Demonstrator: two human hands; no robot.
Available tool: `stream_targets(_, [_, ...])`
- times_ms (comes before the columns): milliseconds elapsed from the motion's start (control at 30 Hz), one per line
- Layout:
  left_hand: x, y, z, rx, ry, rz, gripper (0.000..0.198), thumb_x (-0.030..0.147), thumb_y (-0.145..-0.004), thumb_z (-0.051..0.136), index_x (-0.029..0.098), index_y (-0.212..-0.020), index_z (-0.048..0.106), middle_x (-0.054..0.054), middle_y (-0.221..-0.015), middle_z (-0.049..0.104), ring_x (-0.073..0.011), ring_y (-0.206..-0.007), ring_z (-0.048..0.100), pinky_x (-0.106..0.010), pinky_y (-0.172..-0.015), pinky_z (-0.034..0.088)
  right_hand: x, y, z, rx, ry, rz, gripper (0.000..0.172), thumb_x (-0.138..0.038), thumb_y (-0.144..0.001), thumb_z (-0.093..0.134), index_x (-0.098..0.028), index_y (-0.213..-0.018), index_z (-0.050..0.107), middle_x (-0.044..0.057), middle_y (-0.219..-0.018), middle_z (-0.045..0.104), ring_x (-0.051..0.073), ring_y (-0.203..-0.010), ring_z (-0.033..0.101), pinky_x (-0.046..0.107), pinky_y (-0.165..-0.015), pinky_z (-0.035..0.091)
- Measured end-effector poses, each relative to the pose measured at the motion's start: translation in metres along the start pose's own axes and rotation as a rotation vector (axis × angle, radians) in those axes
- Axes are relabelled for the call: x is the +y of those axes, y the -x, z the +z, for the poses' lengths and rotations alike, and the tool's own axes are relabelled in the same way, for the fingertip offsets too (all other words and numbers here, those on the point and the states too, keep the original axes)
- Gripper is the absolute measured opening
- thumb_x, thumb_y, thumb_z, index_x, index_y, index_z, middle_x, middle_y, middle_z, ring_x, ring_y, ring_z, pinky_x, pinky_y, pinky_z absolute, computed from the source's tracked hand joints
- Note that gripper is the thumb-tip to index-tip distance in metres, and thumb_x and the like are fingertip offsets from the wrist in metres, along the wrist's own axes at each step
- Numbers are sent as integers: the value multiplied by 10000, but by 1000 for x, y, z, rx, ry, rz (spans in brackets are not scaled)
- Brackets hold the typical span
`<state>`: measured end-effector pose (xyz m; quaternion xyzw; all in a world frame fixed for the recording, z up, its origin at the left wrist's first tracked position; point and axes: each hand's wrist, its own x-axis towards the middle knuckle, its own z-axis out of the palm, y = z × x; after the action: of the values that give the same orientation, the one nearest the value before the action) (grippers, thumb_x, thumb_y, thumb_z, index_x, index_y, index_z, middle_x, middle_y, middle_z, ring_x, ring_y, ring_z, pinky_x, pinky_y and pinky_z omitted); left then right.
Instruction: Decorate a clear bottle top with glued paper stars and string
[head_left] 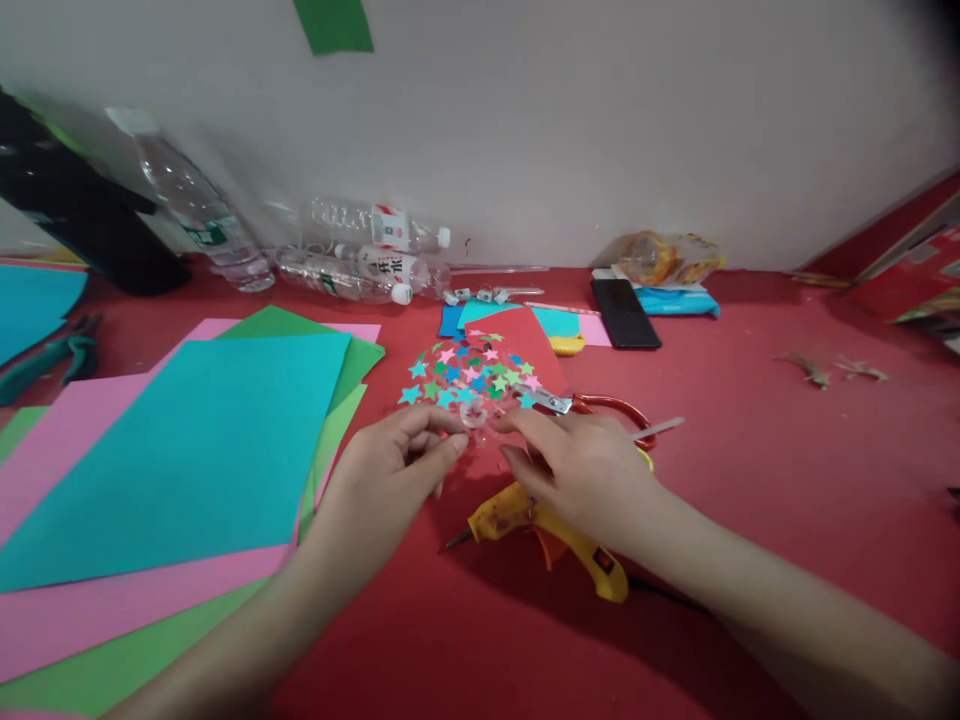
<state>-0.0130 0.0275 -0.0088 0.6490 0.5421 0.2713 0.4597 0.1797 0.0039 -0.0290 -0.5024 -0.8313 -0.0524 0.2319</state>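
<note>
My left hand (397, 460) has its thumb and forefinger brought together at the edge of a small clear plastic piece (474, 414), round like a ring. Across from it, my right hand (589, 465) reaches in with thumb and forefinger apart, fingertips close to the same piece. Just beyond lie many small paper stars (469, 375) in pink, blue, green and turquoise. A yellow glue gun (506, 512) rests under my right hand, its nozzle pointing left. Red-handled scissors (616, 402) lie behind that hand, beside a pale stick (660, 430).
Coloured sheets (187, 450) overlap at the left, near pliers (75, 355). Along the wall are an upright clear bottle (191, 200), lying bottles (341, 275) and a black bottle (82, 210). A phone (626, 313) and an orange-tinted plastic bottle (667, 260) are at back right.
</note>
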Motion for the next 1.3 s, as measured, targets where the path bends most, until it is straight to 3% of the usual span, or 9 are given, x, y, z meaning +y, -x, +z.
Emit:
stream_targets(100, [1,1,4,23,-9,26,166,339,-842,574,207,-883,667,72,-506,468,-94,-483,425,-230,-472,315,1,1,-1,8,-35,1,187,-197,-889,495,-154,-998,641,21,-651,683,140,-505,560,267,-496,259])
stream_targets(267, [5,5,7,-15,106,-113,255,370,-828,587,182,-970,683,67,-489,496,-91,-462,425,-217,-441,319,-2,1,-6,100,-116,-46,201,-218,-932,461,-153,-1026,626,-8,-613,657,126,-500,540,263,-503,264])
stream_targets(533, [-2,11,8,-76,248,-147,271,354,-809,609,170,-993,687,73,-451,501,-68,-407,393,-196,-400,288,-11,3,5,131,-120,-76,175,-219,-941,449,-163,-937,616,-12,-601,647,118,-500,536,258,-507,264])
stream_targets(700, [-2,12,10,-98,294,-193,273,360,-812,604,181,-1000,689,70,-442,507,-65,-395,394,-191,-393,277,-11,5,8,210,-85,-183,182,-144,-922,455,-172,-828,609,-14,-606,646,113,-520,533,268,-515,274])
stream_targets(833, [1,14,10,-85,255,-192,301,375,-800,599,180,-1008,694,64,-444,509,-72,-382,375,-204,-373,253,-11,5,9,145,-132,-99,173,-185,-923,467,-176,-835,616,-30,-588,616,103,-489,491,264,-506,265])
stream_targets(967, [3,17,10,-35,170,-112,283,374,-808,585,198,-999,697,66,-462,496,-80,-385,368,-215,-367,260,-11,5,9,134,-184,-50,148,-203,-912,480,-179,-848,611,-36,-561,588,104,-478,465,264,-500,256])
stream_targets(1133, [-1,20,5,118,46,80,185,357,-840,582,239,-927,694,61,-513,508,-95,-445,441,-215,-412,345,-5,6,4,133,-252,-23,141,-184,-920,492,-183,-988,615,-23,-662,651,102,-539,526,244,-550,348])
stream_targets(1200, [-5,19,2,198,-50,172,150,332,-865,571,249,-915,685,33,-626,603,-112,-541,530,-223,-479,416,-1,6,1,188,-255,-40,139,-162,-915,504,-185,-1004,609,-17,-712,667,99,-569,535,240,-582,380])
stream_targets(1300, [-13,12,-3,343,-258,376,120,264,-885,562,266,-930,673,-9,-897,656,-161,-828,614,-276,-709,502,3,5,-4,290,-185,-168,112,-136,-903,520,-185,-950,609,1,-766,675,115,-655,561,252,-641,418])
